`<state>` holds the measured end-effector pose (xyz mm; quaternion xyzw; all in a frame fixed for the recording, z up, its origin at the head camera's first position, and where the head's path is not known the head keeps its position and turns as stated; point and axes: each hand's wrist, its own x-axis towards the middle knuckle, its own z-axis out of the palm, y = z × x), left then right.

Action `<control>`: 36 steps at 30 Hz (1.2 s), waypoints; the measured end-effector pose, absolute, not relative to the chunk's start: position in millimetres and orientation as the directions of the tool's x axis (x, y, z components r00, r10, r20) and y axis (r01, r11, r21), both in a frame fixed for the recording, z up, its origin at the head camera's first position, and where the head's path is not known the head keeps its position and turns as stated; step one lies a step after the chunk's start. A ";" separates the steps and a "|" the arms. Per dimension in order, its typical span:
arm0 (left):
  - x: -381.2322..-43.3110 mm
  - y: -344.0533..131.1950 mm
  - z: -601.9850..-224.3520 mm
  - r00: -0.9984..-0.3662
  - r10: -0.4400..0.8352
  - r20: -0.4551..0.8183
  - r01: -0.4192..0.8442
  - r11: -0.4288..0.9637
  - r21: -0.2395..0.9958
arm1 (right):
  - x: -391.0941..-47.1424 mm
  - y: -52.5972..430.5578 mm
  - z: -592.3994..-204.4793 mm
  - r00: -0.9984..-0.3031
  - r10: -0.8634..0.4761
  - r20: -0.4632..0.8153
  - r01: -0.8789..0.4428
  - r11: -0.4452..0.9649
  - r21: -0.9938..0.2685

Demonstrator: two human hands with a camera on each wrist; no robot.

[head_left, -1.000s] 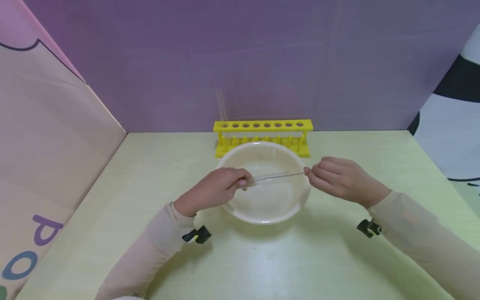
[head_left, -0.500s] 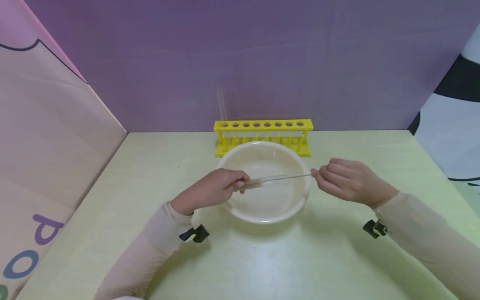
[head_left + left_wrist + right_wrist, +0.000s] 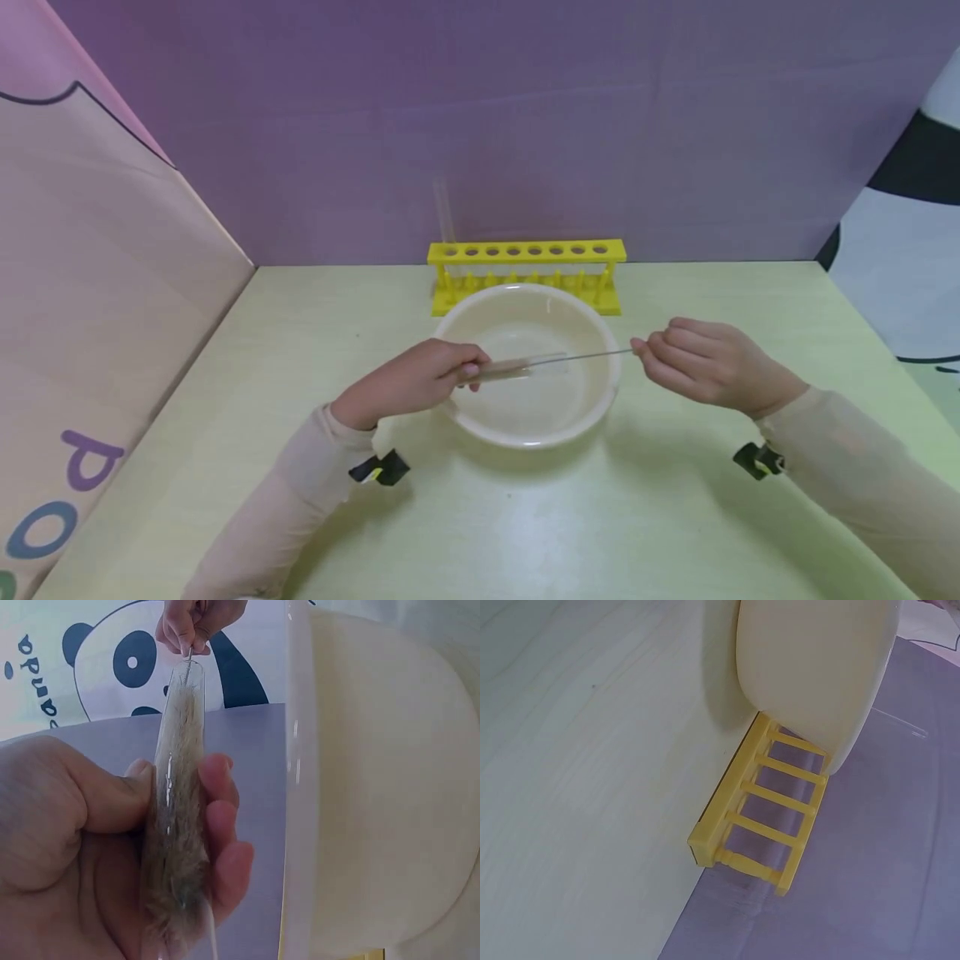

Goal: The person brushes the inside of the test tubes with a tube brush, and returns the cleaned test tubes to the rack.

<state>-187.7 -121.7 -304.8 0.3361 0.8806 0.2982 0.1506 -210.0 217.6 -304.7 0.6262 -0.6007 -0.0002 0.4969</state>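
Note:
Above the bowl, my left hand [image 3: 416,379] grips a clear glass test tube [image 3: 172,787], thumb on one side and fingers round the other. The tube lies nearly level, its mouth to the right. Inside it sits a test tube brush [image 3: 184,727] with pale brown bristles, filling much of the tube in the left wrist view. The brush's thin wire handle [image 3: 588,356] comes out of the mouth. My right hand [image 3: 705,367] pinches the wire's end, just right of the bowl. In the right wrist view that hand is not seen.
Below the tube stands a cream bowl [image 3: 528,442] on the light table [image 3: 525,533]. A yellow test tube rack [image 3: 525,251] is right behind it, with another clear tube [image 3: 443,212] in its leftmost hole. A purple backdrop [image 3: 525,125] rises behind the rack.
My right hand has moved right and my left hand slightly left. More of the wire shows outside the tube, and the bristles lie closer to its mouth.

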 end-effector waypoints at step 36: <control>-187.9 -142.0 -304.6 -0.712 0.696 -0.092 0.483 0.581 0.655 | -201.7 229.0 -298.3 0.276 -0.717 0.640 -0.755 0.250 0.606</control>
